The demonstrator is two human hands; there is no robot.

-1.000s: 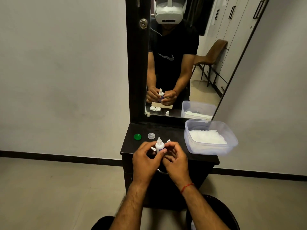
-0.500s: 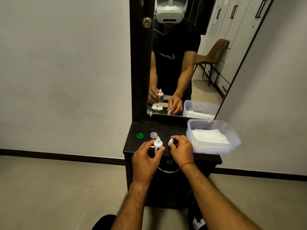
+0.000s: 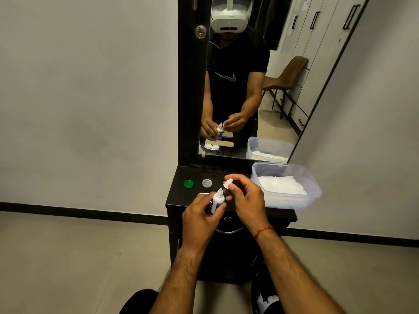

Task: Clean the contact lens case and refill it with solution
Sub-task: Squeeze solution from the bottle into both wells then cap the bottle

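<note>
My left grip (image 3: 199, 219) is clamped round the solution bottle (image 3: 218, 200), upright with its nozzle bare. My right grip (image 3: 247, 200) pinches the small white cap (image 3: 227, 183) just up-right of the nozzle, apart from it. The lens case (image 3: 201, 194) peeks out left of the left grip; the green lid (image 3: 188, 184) and clear lid (image 3: 207, 182) lie beyond.

No readable words or numbers anywhere.
- Black T-shirt (image 3: 240, 62), seen in mirror (image 3: 260, 137): pale curved swoosh-style logo on chest, no lettering with it.
- Solution bottle (image 3: 218, 199): blue-purple label on white body, print too small and blurred to read.
- White headset (image 3: 229, 18) in mirror: faint mark on front, illegible.
</note>
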